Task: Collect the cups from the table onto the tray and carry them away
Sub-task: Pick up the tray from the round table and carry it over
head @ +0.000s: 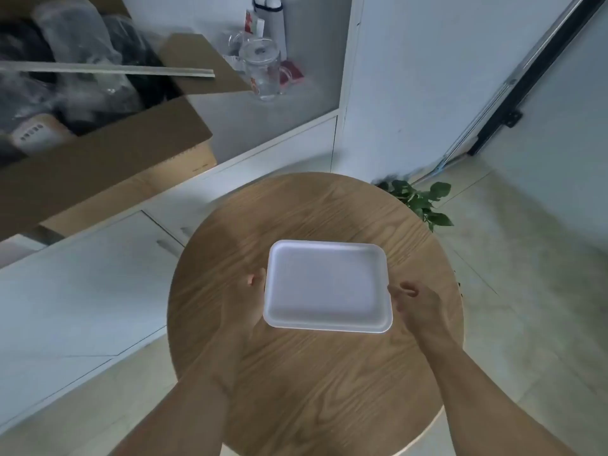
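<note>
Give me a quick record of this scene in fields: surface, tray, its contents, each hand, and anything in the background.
surface: round wooden table
tray: white tray, held over the table
tray contents: empty, no cups
left hand: at the tray's left edge, mostly under it
right hand: fingers at the tray's right edge
cups on table: none visible
background: glass jar on a shelf, cardboard box at left, plant behind the table

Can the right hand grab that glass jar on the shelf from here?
Probably not. The right hand is down at the white tray over the round table, and the glass jar stands far beyond the table's far edge.
</note>
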